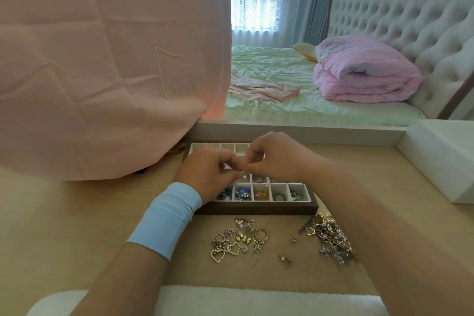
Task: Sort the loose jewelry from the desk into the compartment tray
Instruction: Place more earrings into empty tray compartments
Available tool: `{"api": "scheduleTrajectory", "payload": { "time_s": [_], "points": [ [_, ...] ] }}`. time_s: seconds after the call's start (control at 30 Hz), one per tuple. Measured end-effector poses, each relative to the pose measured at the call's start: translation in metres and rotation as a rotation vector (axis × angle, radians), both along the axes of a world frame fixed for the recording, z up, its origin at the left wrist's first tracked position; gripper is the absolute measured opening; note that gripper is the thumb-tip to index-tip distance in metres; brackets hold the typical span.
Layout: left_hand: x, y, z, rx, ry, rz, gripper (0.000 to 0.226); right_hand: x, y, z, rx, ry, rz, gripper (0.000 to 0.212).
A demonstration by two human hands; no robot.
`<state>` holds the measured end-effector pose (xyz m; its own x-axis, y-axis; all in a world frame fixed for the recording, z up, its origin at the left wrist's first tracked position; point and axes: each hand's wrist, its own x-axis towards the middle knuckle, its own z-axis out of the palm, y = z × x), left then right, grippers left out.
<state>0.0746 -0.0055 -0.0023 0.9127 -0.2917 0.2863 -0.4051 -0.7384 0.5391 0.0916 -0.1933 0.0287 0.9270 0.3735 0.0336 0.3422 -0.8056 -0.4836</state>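
Observation:
A dark-framed compartment tray [259,209] with white dividers lies on the desk; its front row holds blue, amber and green pieces. Over the tray's middle, my left hand [205,174] and my right hand [274,159] meet fingertip to fingertip, both pinching a small pearl earring [243,175] that hangs between them. A light blue band wraps my left wrist. Loose jewelry lies in front of the tray: a cluster of heart and butterfly earrings [238,242] in the middle, a tangled pile of beaded pieces [329,238] to the right, and two small single pieces [284,259] between them.
A pink cloth [102,72] hangs over the desk's back left, next to the tray's corner. A white box [441,161] sits at the right. A white padded edge [256,300] runs along the front. A mirror behind shows a bed.

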Motion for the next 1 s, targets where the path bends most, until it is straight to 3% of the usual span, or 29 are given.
{"api": "scheduleTrajectory", "payload": {
  "time_s": [0.3, 0.57, 1.0],
  "points": [
    [0.008, 0.009, -0.008, 0.031, -0.029, -0.012, 0.003, -0.002, 0.009, -0.001, -0.186, -0.036, -0.011, 0.008],
    [0.008, 0.009, -0.012, 0.087, -0.066, -0.013, 0.005, -0.003, 0.022, -0.014, -0.335, -0.206, -0.001, 0.015],
    [0.008, 0.008, -0.014, 0.098, -0.073, -0.01, 0.009, -0.002, 0.028, -0.014, -0.396, -0.31, -0.1, 0.021]
  ]
}}
